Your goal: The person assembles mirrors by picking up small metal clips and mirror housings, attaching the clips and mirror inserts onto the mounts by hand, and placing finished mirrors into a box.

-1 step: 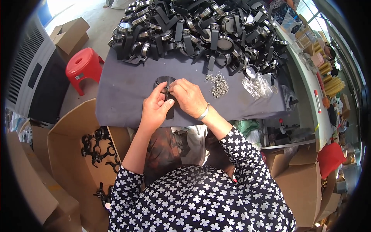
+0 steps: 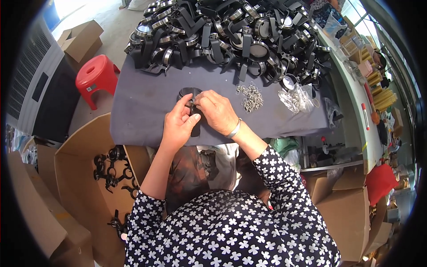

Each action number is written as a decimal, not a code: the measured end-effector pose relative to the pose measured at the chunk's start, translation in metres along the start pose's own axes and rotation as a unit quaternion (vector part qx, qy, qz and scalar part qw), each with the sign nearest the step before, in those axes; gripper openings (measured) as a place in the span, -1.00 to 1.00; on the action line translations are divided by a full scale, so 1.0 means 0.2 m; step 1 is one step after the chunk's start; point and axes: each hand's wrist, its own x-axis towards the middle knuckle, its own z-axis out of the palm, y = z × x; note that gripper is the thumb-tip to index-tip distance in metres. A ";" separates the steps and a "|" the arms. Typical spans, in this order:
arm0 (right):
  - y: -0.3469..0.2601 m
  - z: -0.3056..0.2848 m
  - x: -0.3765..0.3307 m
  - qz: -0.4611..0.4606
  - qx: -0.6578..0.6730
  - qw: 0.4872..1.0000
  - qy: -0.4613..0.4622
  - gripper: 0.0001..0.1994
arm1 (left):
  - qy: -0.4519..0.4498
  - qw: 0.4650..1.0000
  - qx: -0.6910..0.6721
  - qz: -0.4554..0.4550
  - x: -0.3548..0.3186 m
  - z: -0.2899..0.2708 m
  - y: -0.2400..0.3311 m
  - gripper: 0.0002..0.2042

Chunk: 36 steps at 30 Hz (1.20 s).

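Hands together: left hand (image 2: 177, 124) and right hand (image 2: 216, 111) pinch one black strap clamp (image 2: 192, 100); few finished in the cardboard box (image 2: 80, 169), big pile (image 2: 231, 35) left.

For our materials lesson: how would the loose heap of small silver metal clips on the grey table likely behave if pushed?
The heap of small silver metal clips would probably scatter, being separate pieces. Each looks light, and on the flat grey table they would likely slide rather than roll.

Matt grey cloth covers the table (image 2: 147, 111). The heaped clamps (image 2: 231, 35) look like matt black plastic with shiny metal bands. Small clips (image 2: 251, 98) gleam metallic. The stool (image 2: 95, 78) is glossy red plastic.
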 end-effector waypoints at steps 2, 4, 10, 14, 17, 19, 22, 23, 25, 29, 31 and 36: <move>0.00 0.00 0.00 -0.014 -0.004 1.000 0.003 -0.89 | -0.002 1.000 -0.003 -0.001 0.00 0.00 0.02 -0.52; 0.00 0.00 0.00 -0.016 -0.005 1.000 0.013 -0.89 | -0.003 1.000 -0.006 -0.002 0.00 0.00 0.02 -0.51; 0.00 0.00 0.01 -0.008 -0.009 1.000 0.023 -0.88 | -0.018 1.000 -0.005 0.010 0.00 0.00 0.01 -0.50; 0.01 -0.01 0.01 -0.010 -0.023 1.000 -0.005 -0.87 | -0.013 0.999 -0.035 -0.015 0.00 0.00 0.04 -0.49; 0.00 -0.01 0.00 -0.009 -0.013 1.000 0.012 -0.87 | -0.011 0.999 -0.040 -0.017 -0.01 0.01 0.04 -0.49; 0.00 0.00 0.01 -0.001 -0.013 1.000 0.018 -0.87 | -0.013 0.999 -0.033 -0.019 -0.01 0.00 0.03 -0.48; -0.01 -0.02 0.02 0.022 -0.014 1.000 0.004 -0.86 | -0.020 0.999 -0.029 -0.017 0.00 0.00 0.03 -0.48; -0.01 -0.02 0.02 0.036 -0.016 0.999 -0.016 -0.84 | -0.016 0.999 -0.033 -0.011 0.00 0.00 0.03 -0.48; -0.03 -0.01 0.02 0.030 -0.018 0.999 -0.021 -0.83 | -0.010 0.999 -0.037 -0.006 -0.01 0.00 0.03 -0.48; -0.03 -0.03 0.02 0.029 -0.019 0.999 -0.032 -0.83 | -0.008 1.000 -0.018 0.004 0.00 0.00 0.02 -0.50; -0.03 -0.03 0.02 0.028 -0.016 0.999 -0.025 -0.83 | -0.011 1.000 -0.022 0.004 0.00 0.00 0.01 -0.50; -0.04 -0.01 0.02 0.003 -0.018 1.000 0.003 -0.86 | 0.000 1.000 -0.007 0.015 -0.01 0.00 0.01 -0.51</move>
